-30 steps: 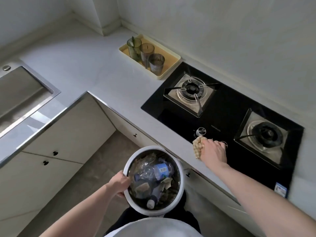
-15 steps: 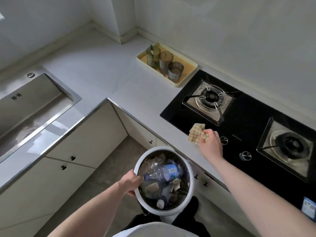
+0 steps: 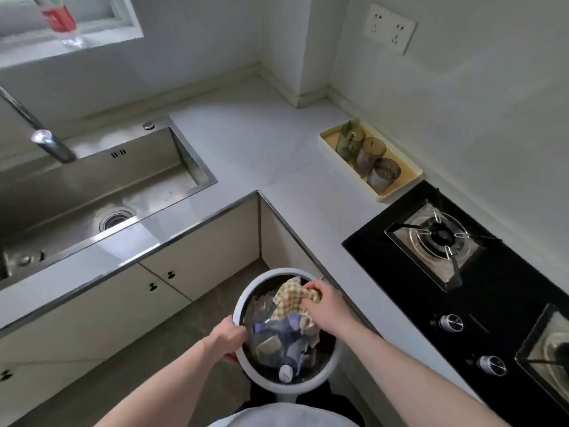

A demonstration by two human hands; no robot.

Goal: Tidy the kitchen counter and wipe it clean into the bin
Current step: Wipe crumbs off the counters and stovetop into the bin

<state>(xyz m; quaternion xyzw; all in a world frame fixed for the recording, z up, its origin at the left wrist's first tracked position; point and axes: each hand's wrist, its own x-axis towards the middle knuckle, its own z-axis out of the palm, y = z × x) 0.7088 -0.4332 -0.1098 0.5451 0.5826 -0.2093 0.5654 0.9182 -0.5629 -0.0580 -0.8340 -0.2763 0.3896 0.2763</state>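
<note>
A round white bin [image 3: 243, 298] sits below the counter's inner corner, full of crushed plastic bottles [image 3: 277, 326] and scraps. My left hand [image 3: 228, 337] grips the bin's left rim. Over the bin's open top, my right hand [image 3: 326, 305] holds a yellow checked cloth [image 3: 291, 298] bunched in its fingers, and the cloth hangs down onto the rubbish. The white L-shaped counter [image 3: 271, 149] runs from the sink on the left to the hob on the right.
A steel sink [image 3: 92, 192] with a tap [image 3: 46, 140] lies at the left. A yellow tray [image 3: 385, 195] with three glasses stands by the wall. The black gas hob [image 3: 498, 291] fills the right. Cabinet doors [image 3: 203, 251] stand behind the bin. A bottle [image 3: 60, 20] stands on the windowsill.
My right hand has carried the cloth from the hob's front edge left and down over the bin. The view has swung left toward the sink. My left hand still holds the rim.
</note>
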